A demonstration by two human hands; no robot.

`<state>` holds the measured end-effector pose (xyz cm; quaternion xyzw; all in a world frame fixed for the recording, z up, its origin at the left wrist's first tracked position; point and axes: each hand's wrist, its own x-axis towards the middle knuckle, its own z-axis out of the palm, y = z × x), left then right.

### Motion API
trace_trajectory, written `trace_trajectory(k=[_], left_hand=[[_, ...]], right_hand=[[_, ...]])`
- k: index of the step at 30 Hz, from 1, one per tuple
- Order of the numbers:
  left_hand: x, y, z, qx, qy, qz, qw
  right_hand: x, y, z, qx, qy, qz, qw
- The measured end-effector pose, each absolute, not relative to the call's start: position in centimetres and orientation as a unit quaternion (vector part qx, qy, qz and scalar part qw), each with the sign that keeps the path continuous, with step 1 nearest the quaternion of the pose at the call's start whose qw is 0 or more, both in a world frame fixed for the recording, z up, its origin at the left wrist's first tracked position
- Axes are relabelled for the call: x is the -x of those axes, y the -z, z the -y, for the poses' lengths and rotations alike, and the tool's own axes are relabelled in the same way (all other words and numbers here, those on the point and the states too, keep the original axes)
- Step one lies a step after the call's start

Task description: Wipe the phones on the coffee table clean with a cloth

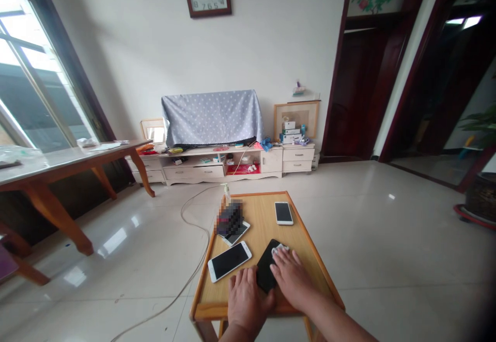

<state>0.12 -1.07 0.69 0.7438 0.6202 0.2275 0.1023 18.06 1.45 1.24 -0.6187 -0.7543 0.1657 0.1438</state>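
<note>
A black smartphone (267, 267) lies flat on a small wooden table (256, 218), right in front of me. My left hand (248, 298) grips its near left edge, with the thumb along the lower end and the fingers at the side. Over the upper right of the screen, my right hand (290, 277) presses a crumpled white tissue (279, 249) under its fingertips. Left of the black phone is a white smartphone with a dark screen (230, 261). Another white phone (284, 213) rests at the far right of the tabletop.
Behind the left phone, a third white phone (236, 234) lies partly under a pixelated dark object (229, 218). A pump bottle (227, 191) stands at the far left corner. A cable (186, 275) runs across the floor. A low cabinet (271, 161) lines the wall.
</note>
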Motion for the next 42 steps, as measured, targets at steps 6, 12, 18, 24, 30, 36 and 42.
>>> trace_trajectory(k=[6, 12, 18, 24, 30, 36, 42], left_hand=[[-0.2, -0.9, 0.9, -0.739, -0.219, -0.626, 0.119], [-0.5, -1.5, 0.9, -0.738, -0.204, -0.631, 0.129], [-0.8, -1.1, 0.6, -0.733, -0.198, -0.639, 0.124], [-0.9, -1.5, 1.0, -0.729, -0.222, -0.639, 0.108], [-0.8, -1.0, 1.2, -0.727, -0.231, -0.637, 0.112], [-0.6, -0.4, 0.9, -0.728, -0.226, -0.638, 0.107], [-0.7, -1.4, 1.2, -0.738, -0.220, -0.630, 0.100]], right_hand=[[-15.3, -1.4, -0.9, 0.509, -0.201, 0.822, 0.154], [-18.2, -0.7, -5.8, 0.602, -0.165, 0.765, 0.161], [-15.2, 0.1, -4.5, 0.554, -0.190, 0.796, 0.152], [-16.4, -0.7, -4.9, 0.565, -0.190, 0.789, 0.151], [-15.5, -1.2, -2.5, 0.533, -0.216, 0.806, 0.137], [-16.8, -0.9, 0.2, 0.504, -0.250, 0.817, 0.127], [-21.7, -0.5, -3.2, 0.629, -0.188, 0.743, 0.128]])
